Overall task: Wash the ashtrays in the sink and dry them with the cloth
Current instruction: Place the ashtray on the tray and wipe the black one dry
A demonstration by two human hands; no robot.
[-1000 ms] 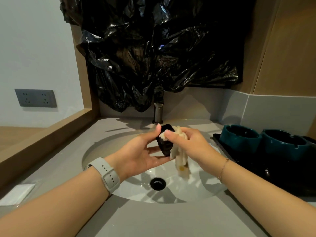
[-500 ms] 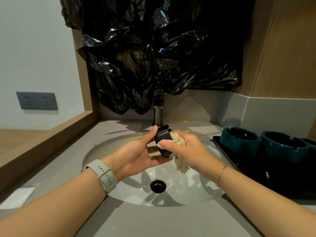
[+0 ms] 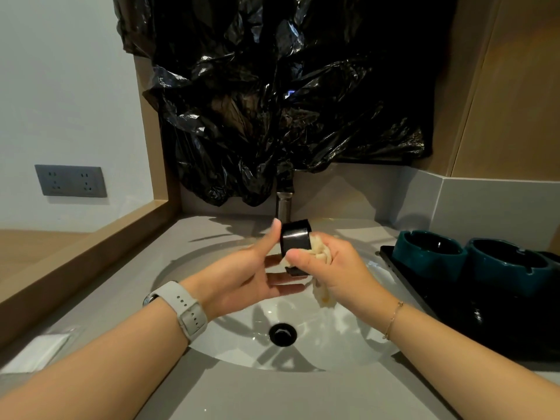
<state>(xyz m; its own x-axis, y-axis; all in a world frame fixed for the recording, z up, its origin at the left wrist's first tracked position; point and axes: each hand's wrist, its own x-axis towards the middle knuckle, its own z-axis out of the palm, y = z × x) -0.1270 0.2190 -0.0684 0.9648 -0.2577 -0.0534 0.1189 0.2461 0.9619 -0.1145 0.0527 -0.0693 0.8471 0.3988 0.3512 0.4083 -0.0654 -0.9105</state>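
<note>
Your left hand (image 3: 242,274) holds the small, glossy black round ashtray (image 3: 295,241) above the white oval sink basin (image 3: 357,344), thumb up one side and fingers under the other. Your right hand (image 3: 330,265) grips the crumpled cream cloth (image 3: 316,253) and presses it against the ashtray's right side.

Compared with a second ago, the ashtray has turned in your left-hand grip: its smooth outer wall now faces you, where before it showed more edge-on. The cloth, which hung long below your fingers, is now bunched higher, with only a short tail dangling toward the black drain (image 3: 282,334). No water is visible from the metal tap (image 3: 285,204), so this ashtray is probably in the drying step, and you are working round its wall.

Count: one black ashtray in hand; two dark teal glazed ashtrays (image 3: 430,253) in full view on the black tray (image 3: 403,277) at the right of the grey table (image 3: 272,395), with the edge of what may be a third at the frame border. One cloth, one sink, one tap. Whether the teal ashtrays are already washed cannot be told.
</note>
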